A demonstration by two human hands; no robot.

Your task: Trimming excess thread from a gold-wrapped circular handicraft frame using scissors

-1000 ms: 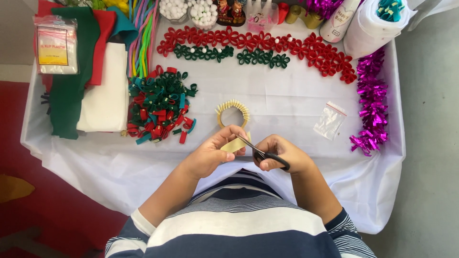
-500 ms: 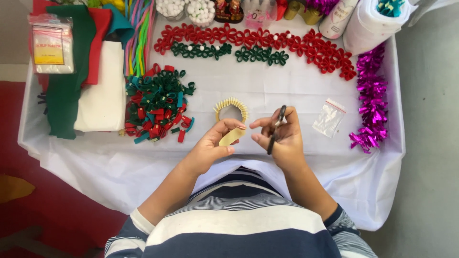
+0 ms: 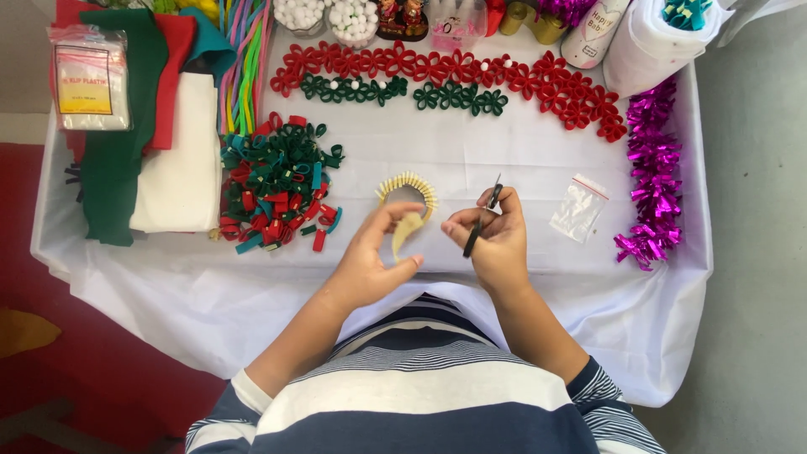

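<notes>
While the left hand (image 3: 370, 261) pinches a pale felt scrap (image 3: 406, 231), the right hand (image 3: 496, 240) grips small scissors (image 3: 482, 220) upright, blades closed.

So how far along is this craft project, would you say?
Already made: rows of red loop flowers and green loop flowers, plus a yellow ring on the white tablecloth. In hand: the left hand pinches a pale yellow piece, and the right hand holds small scissors. Left, probably: a pile of loose red and green loops.
</notes>
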